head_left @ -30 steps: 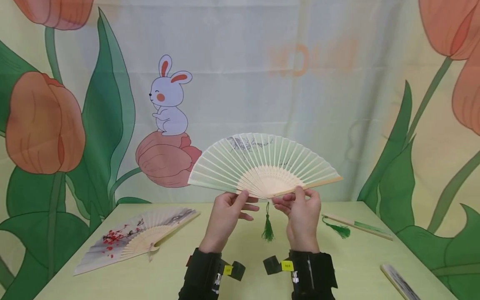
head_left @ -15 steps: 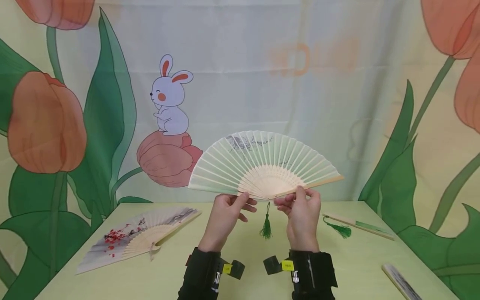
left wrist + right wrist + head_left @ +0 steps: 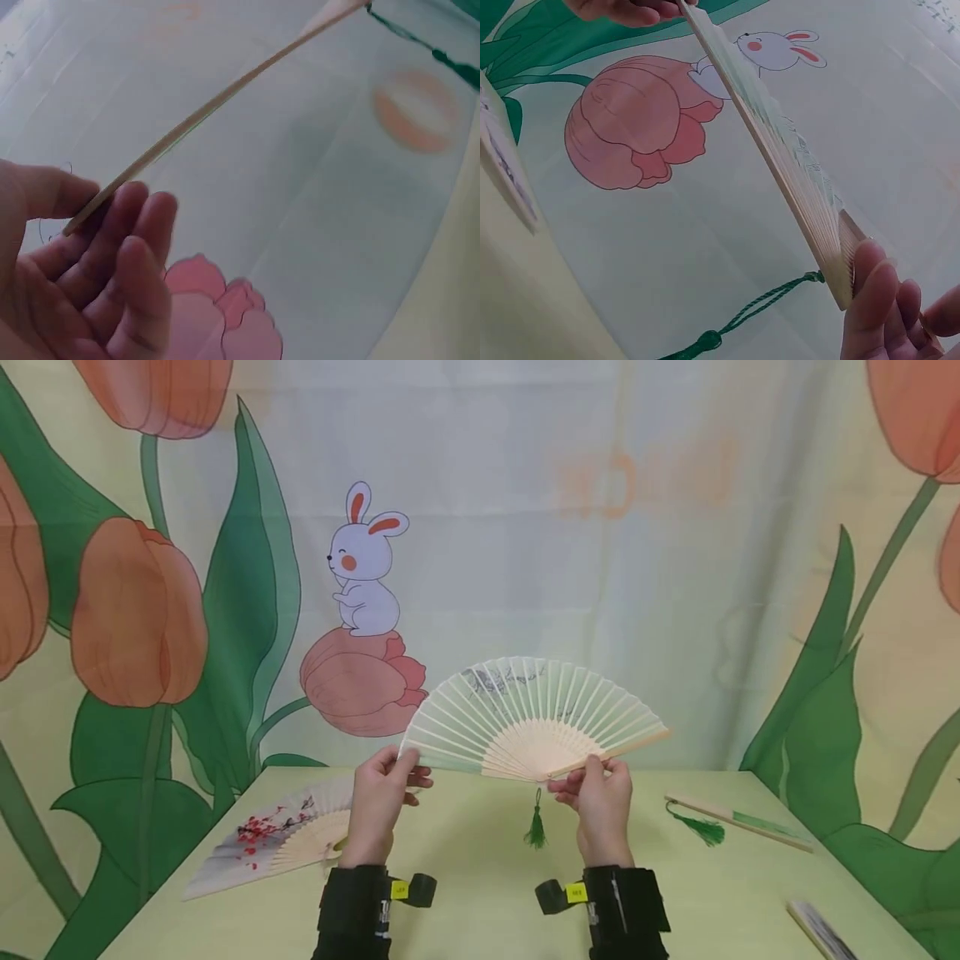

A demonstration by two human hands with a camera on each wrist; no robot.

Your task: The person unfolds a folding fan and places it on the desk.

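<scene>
A pale green folding fan (image 3: 540, 743), spread wide with wooden ribs, is held up above the table in the head view. At its left outer end, my left hand (image 3: 382, 802) pinches the edge between thumb and fingers. My right hand (image 3: 603, 806) pinches the right guard stick close to the pivot. From the pivot hangs a green tassel (image 3: 536, 827). In the left wrist view the fan's guard stick (image 3: 217, 101) appears edge-on between thumb and fingers. Edge-on too, the ribs (image 3: 791, 184) run toward the right hand in the right wrist view.
A spread fan with red blossoms (image 3: 277, 835) lies on the table (image 3: 465, 902) at left, partly behind the left hand. To the right lie a folded fan (image 3: 742, 822) with a green tassel and another folded fan (image 3: 821, 931). A printed curtain (image 3: 525, 527) hangs behind.
My left hand has slid left along the fan from near the pivot to its outer end. The fan sits slightly lower in view, and the view has shifted a little left.
</scene>
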